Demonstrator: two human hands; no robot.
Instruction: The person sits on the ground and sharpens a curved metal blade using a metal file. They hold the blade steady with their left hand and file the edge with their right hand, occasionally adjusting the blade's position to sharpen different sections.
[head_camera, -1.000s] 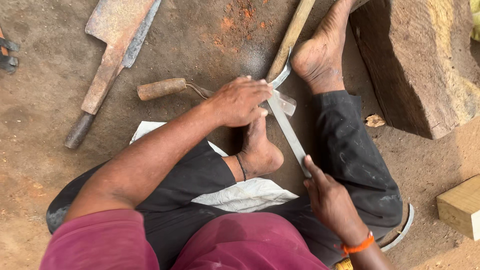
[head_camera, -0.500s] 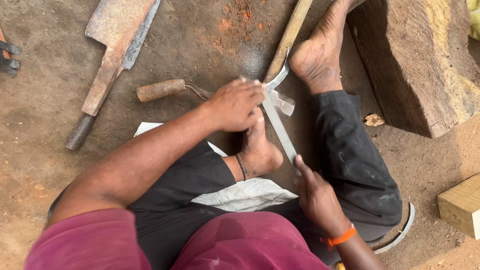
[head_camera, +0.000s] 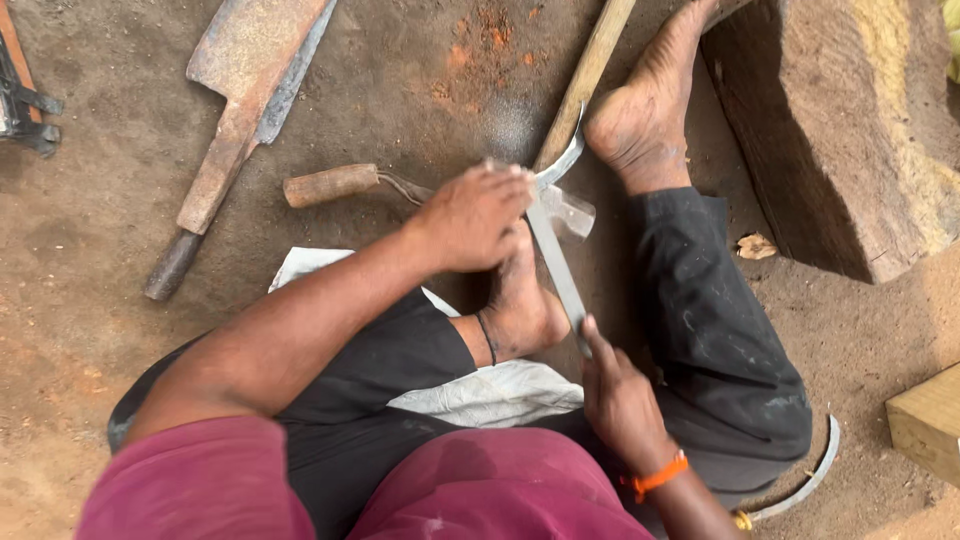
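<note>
One flat metal file (head_camera: 556, 268) lies slanted across the curved sickle blade (head_camera: 566, 160), which joins one wooden handle (head_camera: 590, 70). Left hand (head_camera: 475, 215) is clenched over the file's far end; right hand (head_camera: 618, 395) pinches its near end. Left of the file: one cleaver (head_camera: 245, 90), one wooden-handled tool (head_camera: 335, 184). Right: one wooden block (head_camera: 840, 120).

A flat metal file (head_camera: 556, 268) is gripped at its lower end by the right hand (head_camera: 618, 395) and pressed at its upper end by the left hand (head_camera: 475, 215). A curved blade (head_camera: 562, 163) is crossed at 12 o'clock. A rusty cleaver (head_camera: 240, 110) is laid on the floor (head_camera: 420, 90) at 10 o'clock.
</note>
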